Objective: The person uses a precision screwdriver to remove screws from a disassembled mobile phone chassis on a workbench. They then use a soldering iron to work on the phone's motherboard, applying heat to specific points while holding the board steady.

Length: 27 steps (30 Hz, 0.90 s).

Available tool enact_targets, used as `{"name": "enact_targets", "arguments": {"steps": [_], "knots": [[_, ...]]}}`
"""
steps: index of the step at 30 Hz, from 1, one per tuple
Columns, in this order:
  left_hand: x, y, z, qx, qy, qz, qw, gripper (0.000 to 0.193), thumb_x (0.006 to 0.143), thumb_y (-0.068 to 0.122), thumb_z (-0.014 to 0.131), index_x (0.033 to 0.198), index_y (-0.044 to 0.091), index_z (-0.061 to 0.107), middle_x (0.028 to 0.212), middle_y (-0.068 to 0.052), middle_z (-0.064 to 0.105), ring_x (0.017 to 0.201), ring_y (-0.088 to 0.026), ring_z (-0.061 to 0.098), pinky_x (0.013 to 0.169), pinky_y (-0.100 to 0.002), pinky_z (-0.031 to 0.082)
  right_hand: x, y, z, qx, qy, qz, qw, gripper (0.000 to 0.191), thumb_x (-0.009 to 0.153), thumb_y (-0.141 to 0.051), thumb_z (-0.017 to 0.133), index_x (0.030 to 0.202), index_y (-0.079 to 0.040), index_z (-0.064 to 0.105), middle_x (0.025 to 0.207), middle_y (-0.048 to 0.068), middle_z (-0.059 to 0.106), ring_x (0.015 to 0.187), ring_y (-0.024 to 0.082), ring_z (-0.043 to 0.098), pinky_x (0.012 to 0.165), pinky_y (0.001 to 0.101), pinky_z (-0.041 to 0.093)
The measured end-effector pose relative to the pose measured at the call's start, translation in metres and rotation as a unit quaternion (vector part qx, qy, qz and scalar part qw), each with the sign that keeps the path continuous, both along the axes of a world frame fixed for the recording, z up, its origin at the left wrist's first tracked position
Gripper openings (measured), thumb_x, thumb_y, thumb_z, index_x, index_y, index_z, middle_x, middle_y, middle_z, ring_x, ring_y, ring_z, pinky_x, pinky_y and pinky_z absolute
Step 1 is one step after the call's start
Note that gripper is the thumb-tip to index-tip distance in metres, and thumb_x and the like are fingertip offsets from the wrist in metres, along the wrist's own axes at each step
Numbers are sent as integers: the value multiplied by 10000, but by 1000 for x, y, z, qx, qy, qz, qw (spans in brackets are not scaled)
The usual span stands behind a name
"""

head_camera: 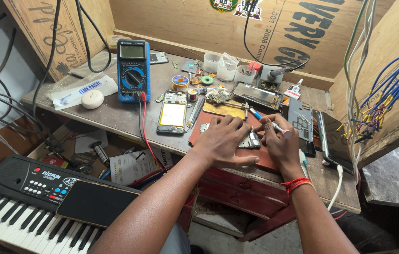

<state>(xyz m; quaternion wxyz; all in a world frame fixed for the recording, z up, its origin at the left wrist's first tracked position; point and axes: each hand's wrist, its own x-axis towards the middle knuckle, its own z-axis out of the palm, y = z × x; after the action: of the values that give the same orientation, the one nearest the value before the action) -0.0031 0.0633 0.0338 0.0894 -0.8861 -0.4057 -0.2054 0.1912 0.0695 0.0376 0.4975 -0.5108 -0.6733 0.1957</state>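
left hand (pixel 222 141) flat on opened phone (pixel 251 139), pressing it to red mat (pixel 265 160) | right hand (pixel 281 143) grips blue-tipped screwdriver (pixel 269 123) over phone | blue multimeter (pixel 133 70) upright at left | keyboard (pixel 20 202) below bench

Arms: mine, both bare, no sleeves.
Right wrist (pixel 297 184): red thread band, wound several turns.
Left hand (pixel 223 141), across from that band: no rings.
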Motion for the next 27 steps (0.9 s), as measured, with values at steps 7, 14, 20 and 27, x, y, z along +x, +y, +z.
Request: {"name": "enact_targets", "arguments": {"steps": [7,14,20,27], "knots": [[0,0,0,-7,-5,4,1000,929,789,834,546,1301,60,583,1215,-147,603,1166,-321,562,948,-484,401,-1,-1,2,11,-27,-2,1000,293,1037,-307,614,987,-29,691,777,47,767,562,87,664,480,251,508],[0,1,-2,1,-18,-2,1000,928,780,818,553,1322,65,579,1226,-149,605,1171,-321,565,945,-490,403,-4,-4,5,23,-52,-14,998,254,1032,-265,624,985,-25,693,769,59,771,551,104,671,468,276,493],[1,0,0,-5,-12,2,1000,933,783,831,553,1305,58,574,1215,-156,603,1167,-322,565,947,-491,402,-4,-2,5,39,-81,-14,996,228,1022,-252,640,978,-38,705,778,55,772,587,114,714,492,284,522],[0,0,0,-6,-8,3,1000,915,785,834,549,1261,53,570,1203,-152,604,1156,-324,567,936,-487,405,-4,-1,1,88,-187,-42,978,220,1029,-256,671,1007,-59,766,765,109,757,643,158,718,555,304,524]]}}
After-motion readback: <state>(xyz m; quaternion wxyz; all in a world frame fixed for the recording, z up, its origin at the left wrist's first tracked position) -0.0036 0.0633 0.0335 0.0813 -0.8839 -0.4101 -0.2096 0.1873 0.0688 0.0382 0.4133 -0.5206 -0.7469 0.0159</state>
